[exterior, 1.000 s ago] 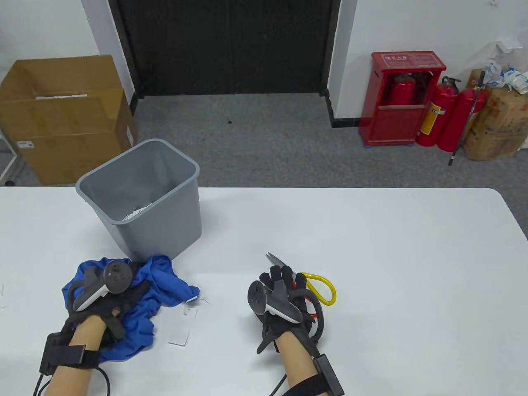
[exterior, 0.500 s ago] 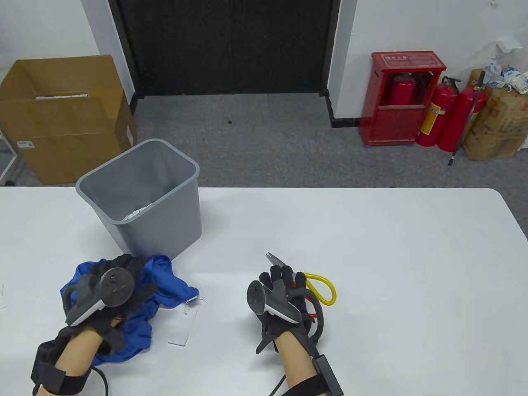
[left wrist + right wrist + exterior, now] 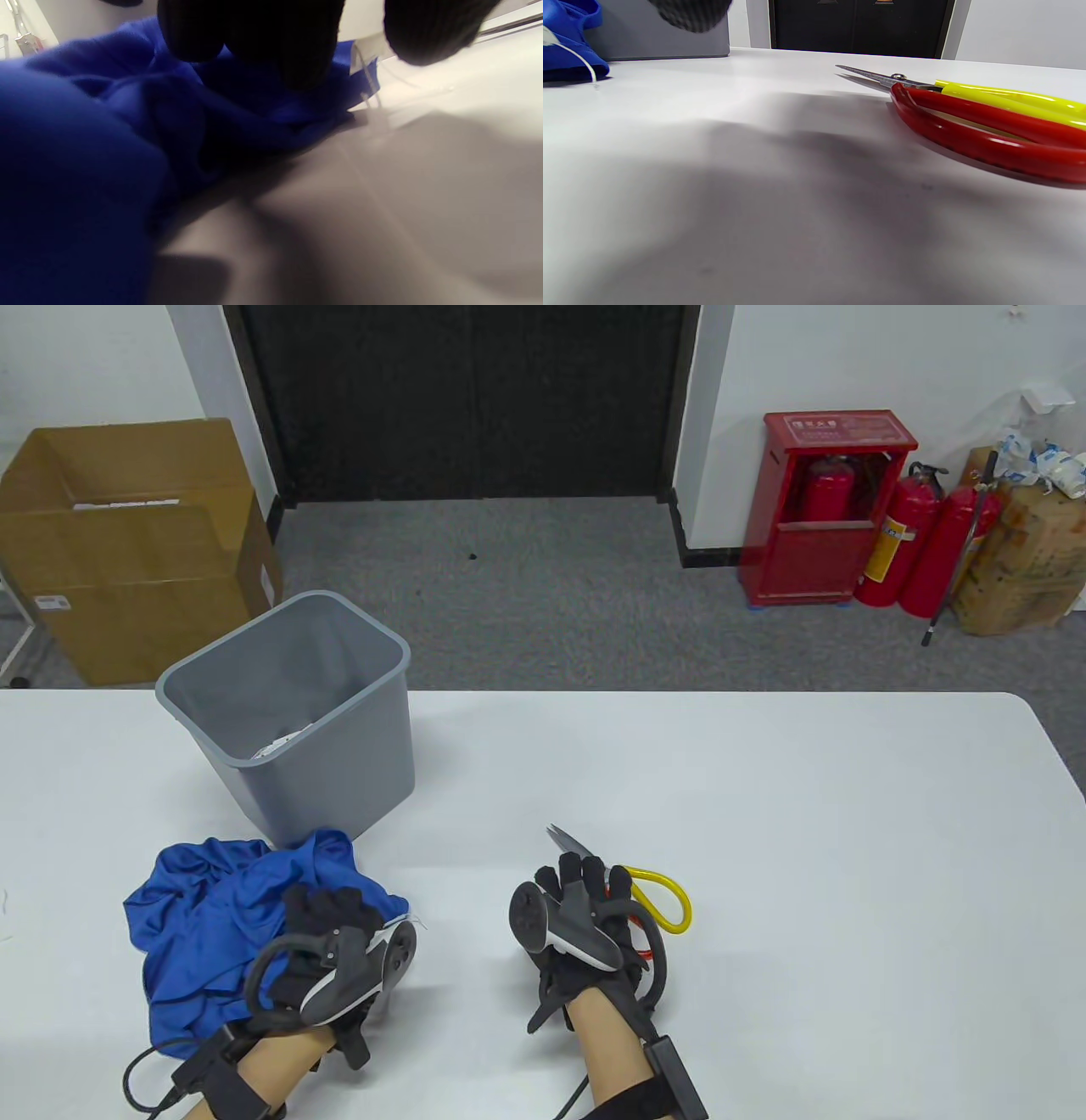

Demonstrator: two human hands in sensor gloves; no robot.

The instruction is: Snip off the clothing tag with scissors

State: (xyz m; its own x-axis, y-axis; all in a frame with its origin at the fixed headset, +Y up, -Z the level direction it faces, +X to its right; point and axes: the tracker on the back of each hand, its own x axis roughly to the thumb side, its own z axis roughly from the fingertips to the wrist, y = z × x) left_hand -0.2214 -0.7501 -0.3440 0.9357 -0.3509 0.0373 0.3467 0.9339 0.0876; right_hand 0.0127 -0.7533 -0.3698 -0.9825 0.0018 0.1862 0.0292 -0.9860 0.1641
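A crumpled blue garment (image 3: 212,908) lies at the table's front left. My left hand (image 3: 331,916) hovers at its right edge, over the spot where the white tag lies, and hides the tag. In the left wrist view the fingers (image 3: 254,38) and thumb (image 3: 428,29) are apart above the garment (image 3: 106,148), and the tag's string (image 3: 370,87) shows between them. The scissors (image 3: 666,899), with red and yellow handles, lie flat on the table with blades together (image 3: 874,77). My right hand (image 3: 585,891) is spread above them without gripping them.
A grey bin (image 3: 339,789) with paper scraps inside stands just behind the garment and shows in the right wrist view (image 3: 657,42). The white table (image 3: 764,831) stretches right of the scissors. Boxes and fire extinguishers stand on the floor beyond.
My left hand has moved from the garment's top left down and to the right, over the tag, uncovering most of the garment. The right hand and scissors have stayed put.
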